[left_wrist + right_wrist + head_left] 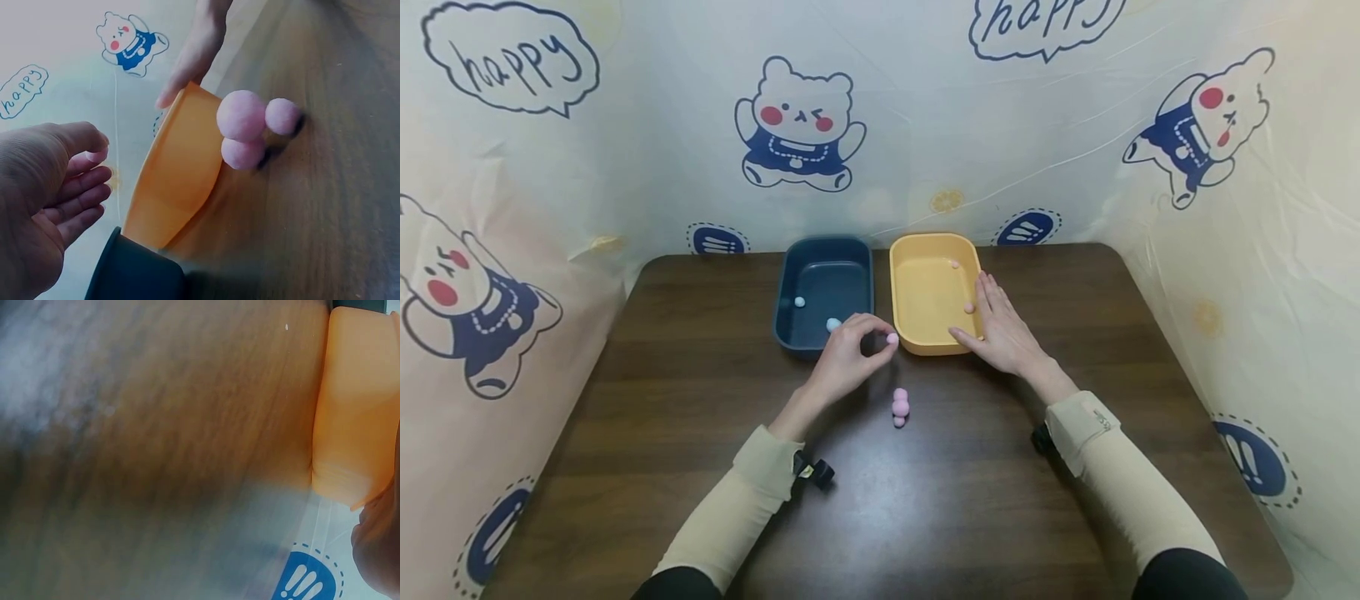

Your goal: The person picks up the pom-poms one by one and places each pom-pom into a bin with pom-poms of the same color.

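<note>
Between thumb and index finger, my left hand (844, 357) pinches a small pink ball (892, 339), just in front of the gap between two trays. In the left wrist view that ball (97, 155) shows only partly at the fingertips. My right hand (1009, 340) lies with straight fingers along the right rim of the yellow tray (925, 342), thumb over its front corner. Two small pinkish balls, one at the back (955, 264) and one by the right wall (969, 307), are inside it. A joined row of three pink balls (900, 407) lies on the table before the trays.
Left of the yellow tray stands a dark blue tray (827, 250) holding two visible pale blue balls, one at left (800, 302) and one by the left hand (833, 324). Both trays sit near the back edge of the brown wooden table (962, 500). A printed cloth (910, 125) hangs around it.
</note>
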Demonstrator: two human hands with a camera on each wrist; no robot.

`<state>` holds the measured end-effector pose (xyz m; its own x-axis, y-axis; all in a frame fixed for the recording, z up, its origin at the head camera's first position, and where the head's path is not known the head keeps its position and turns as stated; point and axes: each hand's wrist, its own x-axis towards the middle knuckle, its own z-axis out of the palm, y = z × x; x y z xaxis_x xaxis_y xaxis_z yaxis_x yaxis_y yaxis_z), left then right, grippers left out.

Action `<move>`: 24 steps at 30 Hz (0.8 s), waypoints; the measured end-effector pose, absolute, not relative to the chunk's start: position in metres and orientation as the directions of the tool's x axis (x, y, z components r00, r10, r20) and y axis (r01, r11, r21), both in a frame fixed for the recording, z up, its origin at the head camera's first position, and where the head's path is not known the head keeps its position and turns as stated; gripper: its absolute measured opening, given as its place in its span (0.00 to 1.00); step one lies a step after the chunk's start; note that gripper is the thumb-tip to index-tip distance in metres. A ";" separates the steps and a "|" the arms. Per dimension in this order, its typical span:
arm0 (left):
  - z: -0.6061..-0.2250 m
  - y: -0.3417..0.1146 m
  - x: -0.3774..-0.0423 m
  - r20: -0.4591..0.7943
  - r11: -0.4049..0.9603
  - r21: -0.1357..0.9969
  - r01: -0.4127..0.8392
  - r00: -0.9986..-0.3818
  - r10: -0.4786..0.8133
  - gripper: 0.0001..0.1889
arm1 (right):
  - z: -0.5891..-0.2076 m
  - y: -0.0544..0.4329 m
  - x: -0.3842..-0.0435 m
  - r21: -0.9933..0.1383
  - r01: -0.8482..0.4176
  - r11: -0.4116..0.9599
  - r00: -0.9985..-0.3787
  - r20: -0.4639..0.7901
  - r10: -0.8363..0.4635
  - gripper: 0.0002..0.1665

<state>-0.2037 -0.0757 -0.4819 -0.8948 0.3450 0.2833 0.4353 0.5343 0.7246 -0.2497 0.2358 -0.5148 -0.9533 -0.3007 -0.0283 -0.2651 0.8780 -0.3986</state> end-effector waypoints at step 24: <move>-0.496 -0.056 -0.235 0.302 0.493 0.752 0.438 -0.893 0.333 0.08 | -0.518 0.238 -0.250 -0.394 -0.273 0.878 -0.953 -0.014 -0.302 0.69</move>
<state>-0.2348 -0.0558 -0.4965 -0.8932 0.3334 0.3018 0.4380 0.4928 0.7519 -0.2503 0.2376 -0.5178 -0.9531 -0.3023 -0.0136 -0.2728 0.8778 -0.3938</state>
